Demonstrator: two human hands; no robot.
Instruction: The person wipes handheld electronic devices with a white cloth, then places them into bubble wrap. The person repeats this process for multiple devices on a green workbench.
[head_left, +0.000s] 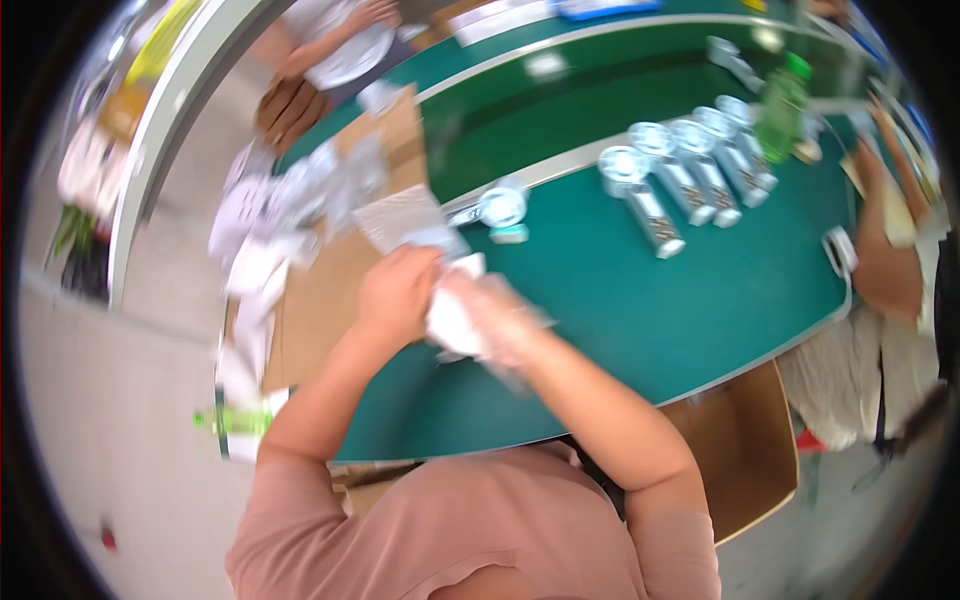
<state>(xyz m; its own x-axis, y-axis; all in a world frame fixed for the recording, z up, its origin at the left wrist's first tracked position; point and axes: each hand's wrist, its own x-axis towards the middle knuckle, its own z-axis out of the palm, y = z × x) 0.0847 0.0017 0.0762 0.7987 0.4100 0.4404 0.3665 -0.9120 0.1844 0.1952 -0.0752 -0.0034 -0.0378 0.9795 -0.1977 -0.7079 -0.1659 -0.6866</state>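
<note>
Head-worn fisheye view from above, downward and close over the green table (pixel 600 325)

The green tabletop (pixel 600 320) is smooth with a faint sheen; the cardboard sheet (pixel 318 310) is matt brown, as is the box (pixel 735 455); the bag (pixel 402 212) is thin, shiny clear plastic; the tubes (pixel 655 218) look like hard, glossy plastic; the bottle (pixel 781 118) is translucent plastic; the shirt (pixel 480 510) is matt cloth; the held white wad (pixel 450 325) is blurred, paper or cloth.

Green table (pixel 620 340), pale-edged; light grey floor (pixel 110 420); white post (pixel 168 130) left; darker green strip (pixel 600 95) beyond, glinting.
</note>
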